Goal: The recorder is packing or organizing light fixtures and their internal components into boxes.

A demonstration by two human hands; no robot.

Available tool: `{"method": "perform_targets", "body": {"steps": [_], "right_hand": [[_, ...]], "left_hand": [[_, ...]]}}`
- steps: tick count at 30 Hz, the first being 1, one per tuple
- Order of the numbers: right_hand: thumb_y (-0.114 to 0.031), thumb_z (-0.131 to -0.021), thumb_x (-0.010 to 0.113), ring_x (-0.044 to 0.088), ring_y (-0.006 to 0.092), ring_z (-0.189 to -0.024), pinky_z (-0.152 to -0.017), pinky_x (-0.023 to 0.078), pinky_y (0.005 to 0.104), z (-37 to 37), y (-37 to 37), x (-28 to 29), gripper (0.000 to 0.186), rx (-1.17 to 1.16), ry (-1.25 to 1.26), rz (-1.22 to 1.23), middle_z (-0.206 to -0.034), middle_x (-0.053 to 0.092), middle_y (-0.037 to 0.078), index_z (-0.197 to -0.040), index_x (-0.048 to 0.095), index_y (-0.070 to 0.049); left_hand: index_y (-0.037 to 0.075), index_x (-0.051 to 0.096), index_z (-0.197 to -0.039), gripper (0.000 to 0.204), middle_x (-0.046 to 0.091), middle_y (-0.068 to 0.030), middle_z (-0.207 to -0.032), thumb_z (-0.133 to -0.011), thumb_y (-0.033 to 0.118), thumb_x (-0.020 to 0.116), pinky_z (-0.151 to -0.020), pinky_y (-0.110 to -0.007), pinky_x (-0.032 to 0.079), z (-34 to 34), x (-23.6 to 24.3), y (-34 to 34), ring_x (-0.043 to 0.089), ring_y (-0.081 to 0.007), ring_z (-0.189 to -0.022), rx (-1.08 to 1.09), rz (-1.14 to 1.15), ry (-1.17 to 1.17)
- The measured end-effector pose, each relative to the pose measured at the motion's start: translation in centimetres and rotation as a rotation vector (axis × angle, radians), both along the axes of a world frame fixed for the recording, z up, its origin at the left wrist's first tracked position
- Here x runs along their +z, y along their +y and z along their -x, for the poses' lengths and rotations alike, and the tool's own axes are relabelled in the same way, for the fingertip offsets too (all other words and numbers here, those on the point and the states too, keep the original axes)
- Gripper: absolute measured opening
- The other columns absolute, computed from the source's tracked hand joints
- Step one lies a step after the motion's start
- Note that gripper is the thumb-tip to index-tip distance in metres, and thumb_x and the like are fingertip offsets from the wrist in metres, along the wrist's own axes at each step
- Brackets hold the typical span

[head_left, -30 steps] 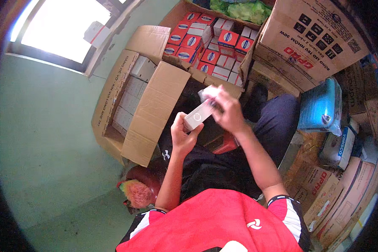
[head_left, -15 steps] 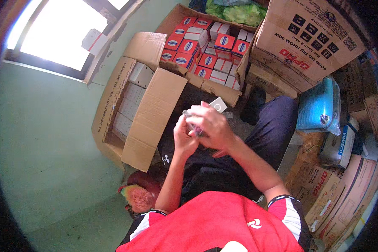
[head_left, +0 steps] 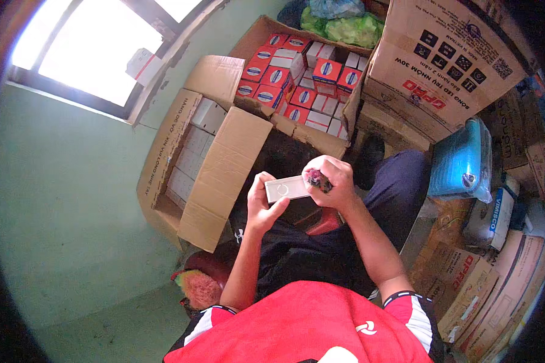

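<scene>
Between the thumb and fingers of my left hand (head_left: 259, 207) is a flat white rectangular piece (head_left: 292, 189) with a round ring mark near its left end. I cannot tell whether it is a plate or a small box. My right hand (head_left: 339, 186) is closed around a bunched cloth (head_left: 318, 180) in dark pink and black, held against or just over the piece's right end. Both hands are above my lap. Closest to my left hand is an open carton (head_left: 224, 178) with its flap folded out, holding several white boxes (head_left: 194, 144).
Ahead stands a larger open carton (head_left: 321, 140) full of red and white small boxes (head_left: 276, 77). A big closed carton (head_left: 445, 57) rises at the far right, beside a blue plastic-wrapped package (head_left: 460, 160). Stacked cartons (head_left: 454, 272) line the right; a green wall (head_left: 72, 199) is left.
My hands, close together before, have moved apart. The white piece now lies level in my left hand, and the cloth shows plainly in my right fist. The view has shifted slightly.
</scene>
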State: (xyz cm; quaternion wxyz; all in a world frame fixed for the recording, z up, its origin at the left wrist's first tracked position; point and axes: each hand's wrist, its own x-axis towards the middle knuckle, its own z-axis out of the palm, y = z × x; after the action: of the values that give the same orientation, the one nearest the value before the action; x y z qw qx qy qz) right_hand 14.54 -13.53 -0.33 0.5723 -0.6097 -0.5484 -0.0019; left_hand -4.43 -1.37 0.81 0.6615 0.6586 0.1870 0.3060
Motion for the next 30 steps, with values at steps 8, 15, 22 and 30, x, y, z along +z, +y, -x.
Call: {"method": "perform_targets", "body": {"steps": [8,15,22,30], "right_hand": [[-0.004,-0.079,0.080,0.070,0.0333,-0.068,-0.065,0.057,0.0421,1.9,-0.8,-0.4,0.021,-0.314,-0.035,-0.221,-0.082,0.068,0.013,-0.091,0.062,-0.005],[-0.012,-0.093,0.073,0.068,0.0197,-0.069,-0.066,0.056,0.0345,3.1,-0.3,-3.5,0.011,-0.133,0.635,-0.007,-0.082,0.068,0.006,-0.097,0.065,-0.006],[-0.014,-0.104,0.053,0.060,0.0247,-0.114,-0.103,0.051,0.0427,2.2,0.9,-5.2,0.038,0.184,1.025,-0.071,-0.133,0.051,0.009,-0.140,0.043,-0.011],[-0.001,-0.081,0.079,0.069,0.0376,-0.115,-0.102,0.056,0.0463,3.8,1.6,0.8,0.031,0.110,-0.058,0.252,-0.118,0.074,0.016,-0.111,0.077,-0.004]], "left_hand": [[0.008,0.050,-0.146,0.063,0.052,-0.0119,-0.136,-0.094,0.029,0.079,-0.105,-0.043,0.047,-3.7,-4.6,-3.5,0.052,-0.0251,-0.128,0.622,-0.316,0.070],[0.018,0.056,-0.124,0.065,0.066,-0.0052,-0.113,-0.092,0.074,0.062,-0.098,-0.049,0.055,-3.7,-7.6,-4.6,0.068,-0.0281,-0.109,0.497,1.076,-0.124],[0.009,0.046,-0.159,0.073,0.065,-0.0147,-0.144,-0.108,0.060,0.050,-0.112,-0.051,0.051,-2.8,-6.2,-1.2,0.066,-0.0318,-0.127,-0.076,1.166,-0.456],[0.007,0.034,-0.167,0.075,0.058,-0.0169,-0.152,-0.112,0.057,0.045,-0.119,-0.048,0.045,-3.0,-8.9,-1.3,0.062,-0.0282,-0.133,-0.380,1.353,-0.738]]}}
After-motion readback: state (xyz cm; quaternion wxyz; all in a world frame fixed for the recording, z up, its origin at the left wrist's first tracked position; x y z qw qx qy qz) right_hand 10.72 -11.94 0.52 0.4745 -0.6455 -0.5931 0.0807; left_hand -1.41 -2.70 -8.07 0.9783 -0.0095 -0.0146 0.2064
